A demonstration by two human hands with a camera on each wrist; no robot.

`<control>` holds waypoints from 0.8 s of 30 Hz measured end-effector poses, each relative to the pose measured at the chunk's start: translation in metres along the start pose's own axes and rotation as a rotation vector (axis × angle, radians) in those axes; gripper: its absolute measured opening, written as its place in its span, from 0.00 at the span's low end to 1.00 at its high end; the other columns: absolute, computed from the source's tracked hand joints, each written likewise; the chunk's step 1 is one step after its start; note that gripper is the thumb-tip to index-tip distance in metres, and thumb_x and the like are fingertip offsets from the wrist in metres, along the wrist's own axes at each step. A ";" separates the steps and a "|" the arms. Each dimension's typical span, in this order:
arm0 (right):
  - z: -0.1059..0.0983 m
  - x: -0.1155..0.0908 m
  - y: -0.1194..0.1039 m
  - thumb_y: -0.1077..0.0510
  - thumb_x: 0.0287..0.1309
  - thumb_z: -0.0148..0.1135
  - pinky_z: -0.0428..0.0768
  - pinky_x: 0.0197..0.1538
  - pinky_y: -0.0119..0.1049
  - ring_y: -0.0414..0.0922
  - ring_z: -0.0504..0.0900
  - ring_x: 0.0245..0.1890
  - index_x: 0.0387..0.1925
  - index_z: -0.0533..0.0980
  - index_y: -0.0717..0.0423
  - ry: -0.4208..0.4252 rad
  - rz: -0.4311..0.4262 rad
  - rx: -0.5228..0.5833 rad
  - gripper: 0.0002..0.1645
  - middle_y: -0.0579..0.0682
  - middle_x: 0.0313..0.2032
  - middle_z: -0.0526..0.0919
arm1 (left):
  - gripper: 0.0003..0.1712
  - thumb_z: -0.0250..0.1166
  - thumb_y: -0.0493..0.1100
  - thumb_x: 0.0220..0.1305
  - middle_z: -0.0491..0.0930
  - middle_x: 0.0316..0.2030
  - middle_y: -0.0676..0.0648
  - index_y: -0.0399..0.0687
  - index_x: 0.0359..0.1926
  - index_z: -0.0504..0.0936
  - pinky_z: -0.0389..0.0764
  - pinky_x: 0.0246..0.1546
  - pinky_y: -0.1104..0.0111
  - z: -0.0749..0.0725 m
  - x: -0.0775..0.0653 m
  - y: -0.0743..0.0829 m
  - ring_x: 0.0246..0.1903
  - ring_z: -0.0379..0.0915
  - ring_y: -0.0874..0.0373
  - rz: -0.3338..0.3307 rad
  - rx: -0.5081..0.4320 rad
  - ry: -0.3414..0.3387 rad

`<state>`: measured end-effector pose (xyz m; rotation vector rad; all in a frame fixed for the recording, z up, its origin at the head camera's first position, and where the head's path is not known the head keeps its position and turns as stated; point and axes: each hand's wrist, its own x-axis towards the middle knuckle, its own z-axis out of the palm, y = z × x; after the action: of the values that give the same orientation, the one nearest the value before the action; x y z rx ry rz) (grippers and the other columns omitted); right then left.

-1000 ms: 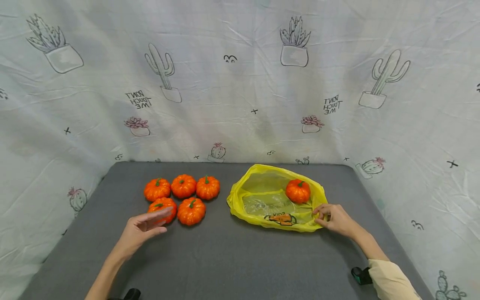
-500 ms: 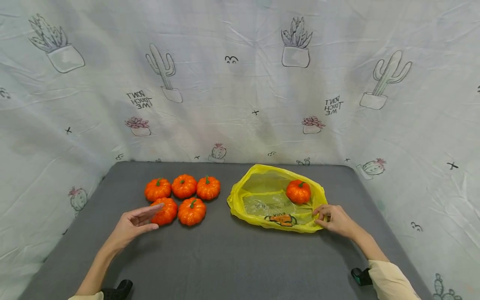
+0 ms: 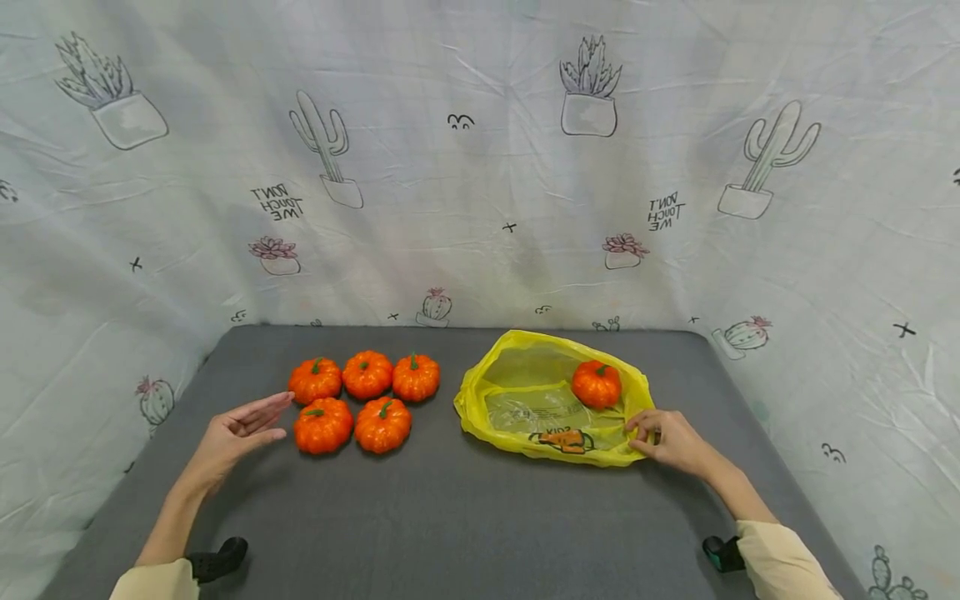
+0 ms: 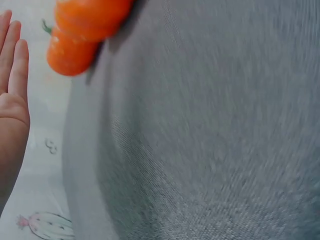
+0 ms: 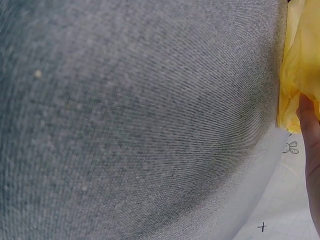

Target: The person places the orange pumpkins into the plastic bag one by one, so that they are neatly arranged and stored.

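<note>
Several small orange pumpkins stand in two rows on the left of the table, among them the front-left pumpkin [image 3: 322, 426]. Just left of it my left hand [image 3: 238, 436] hovers with straight fingers, touching no pumpkin; the left wrist view shows its extended fingers [image 4: 19, 70] too. A yellow plastic bag [image 3: 480, 421] lies with its mouth spread wide, right of the middle. Inside, near its right side, sits one pumpkin [image 3: 596, 384]. At the bag's right front corner, my right hand [image 3: 671, 439] pinches the rim. Only a finger of it shows beside the yellow plastic in the right wrist view.
The grey tabletop [image 3: 450, 525] ends at a pale curtain [image 3: 465, 183] printed with cacti, at the back and both sides. In the back row a pumpkin [image 3: 416, 377] stands closest to the bag, a gap apart.
My left hand has drawn back to the left and away from the front-left pumpkin, which is now fully in view. The right hand and the bag have stayed in place.
</note>
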<state>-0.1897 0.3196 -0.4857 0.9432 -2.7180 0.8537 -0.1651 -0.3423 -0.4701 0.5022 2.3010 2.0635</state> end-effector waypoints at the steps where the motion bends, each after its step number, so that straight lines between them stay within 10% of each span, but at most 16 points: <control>1: 0.000 0.000 0.000 0.69 0.47 0.71 0.71 0.25 0.30 0.37 0.78 0.27 0.15 0.74 0.46 0.001 0.000 0.000 0.18 0.52 0.33 0.85 | 0.30 0.59 0.24 0.63 0.75 0.59 0.56 0.28 0.65 0.64 0.73 0.50 0.78 -0.002 0.001 -0.001 0.57 0.70 0.70 -0.019 0.024 0.000; 24: 0.001 0.002 0.002 0.68 0.48 0.71 0.69 0.25 0.28 0.39 0.79 0.28 0.15 0.74 0.45 -0.005 -0.004 0.011 0.19 0.51 0.33 0.85 | 0.35 0.61 0.31 0.64 0.68 0.64 0.59 0.31 0.69 0.59 0.69 0.52 0.81 0.002 0.024 -0.034 0.58 0.63 0.78 -0.148 0.113 -0.199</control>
<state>-0.1920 0.3192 -0.4866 0.9542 -2.7177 0.8675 -0.1947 -0.3375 -0.4980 0.4990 2.2723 1.7410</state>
